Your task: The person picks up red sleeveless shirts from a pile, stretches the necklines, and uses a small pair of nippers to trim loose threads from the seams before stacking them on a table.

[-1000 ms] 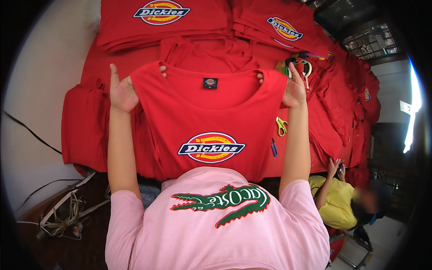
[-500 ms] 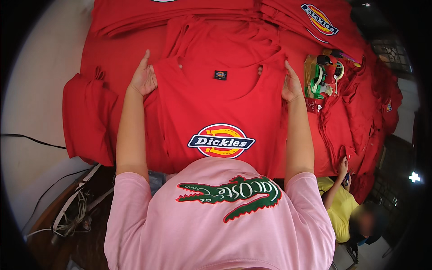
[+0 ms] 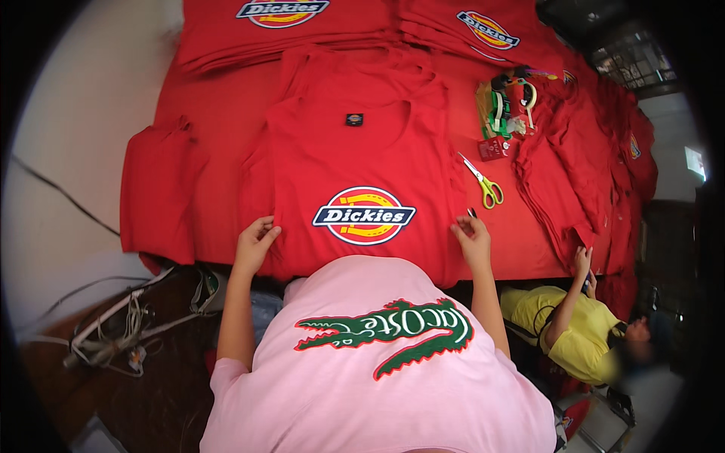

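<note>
A red T-shirt (image 3: 355,151) with an oval printed logo lies flat, front up, on a red-covered table (image 3: 211,113). My left hand (image 3: 255,241) rests on the shirt's lower left edge, fingers curled on the fabric. At the lower right edge, my right hand (image 3: 472,235) touches the hem, fingers bent over the cloth. Whether either hand pinches the fabric is hard to tell. Another red shirt lies beneath it, its collar showing above.
Yellow-handled scissors (image 3: 483,181) lie right of the shirt. Tape rolls and small items (image 3: 507,106) sit farther back. Stacks of folded red shirts (image 3: 287,23) line the far edge and the right side (image 3: 596,174). A person in yellow (image 3: 574,332) sits lower right. Cables (image 3: 128,332) lie on the floor at left.
Both hands slid from the shirt's shoulders down its sides to the bottom hem. The shirt, held up a second ago, now lies flat on the table.
</note>
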Demonstrator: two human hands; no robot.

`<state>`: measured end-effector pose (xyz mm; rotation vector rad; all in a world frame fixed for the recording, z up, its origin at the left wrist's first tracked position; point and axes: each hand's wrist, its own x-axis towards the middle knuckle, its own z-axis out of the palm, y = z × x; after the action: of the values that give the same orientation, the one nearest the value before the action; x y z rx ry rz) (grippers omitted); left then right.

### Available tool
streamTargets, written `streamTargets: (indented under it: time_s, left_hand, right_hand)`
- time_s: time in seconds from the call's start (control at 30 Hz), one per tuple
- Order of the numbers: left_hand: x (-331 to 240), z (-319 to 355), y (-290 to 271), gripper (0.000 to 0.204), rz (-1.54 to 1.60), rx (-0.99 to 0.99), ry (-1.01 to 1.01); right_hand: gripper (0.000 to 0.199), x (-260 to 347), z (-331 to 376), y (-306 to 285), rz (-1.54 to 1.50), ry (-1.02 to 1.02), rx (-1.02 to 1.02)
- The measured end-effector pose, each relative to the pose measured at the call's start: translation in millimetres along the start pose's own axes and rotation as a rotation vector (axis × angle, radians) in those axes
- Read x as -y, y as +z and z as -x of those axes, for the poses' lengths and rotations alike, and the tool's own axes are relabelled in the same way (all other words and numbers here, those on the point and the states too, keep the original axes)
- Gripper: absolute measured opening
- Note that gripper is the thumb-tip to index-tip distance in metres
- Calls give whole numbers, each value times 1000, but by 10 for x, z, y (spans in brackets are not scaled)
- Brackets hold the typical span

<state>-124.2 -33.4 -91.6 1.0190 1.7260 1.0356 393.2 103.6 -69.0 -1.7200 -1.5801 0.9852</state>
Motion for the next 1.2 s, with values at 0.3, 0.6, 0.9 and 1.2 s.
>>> streamTargets:
  time_s: [0.3, 0.6, 0.9, 1.2]
  left_hand:
    - [-140, 140, -338, 40, -885, 23, 357]
    - [-29, -99, -760, 36, -373, 217, -220]
    - [97, -157, -900, 31, -429, 164, -87]
    - [397, 350, -474, 37, -29, -318, -220]
  right_hand:
    - [21, -461, 9, -231, 46, 104, 178]
    - [19, -407, 72, -212, -479, 211, 136]
    - [29, -288, -139, -587, 222, 2, 369]
    - [33, -513, 405, -319, -311, 281, 114]
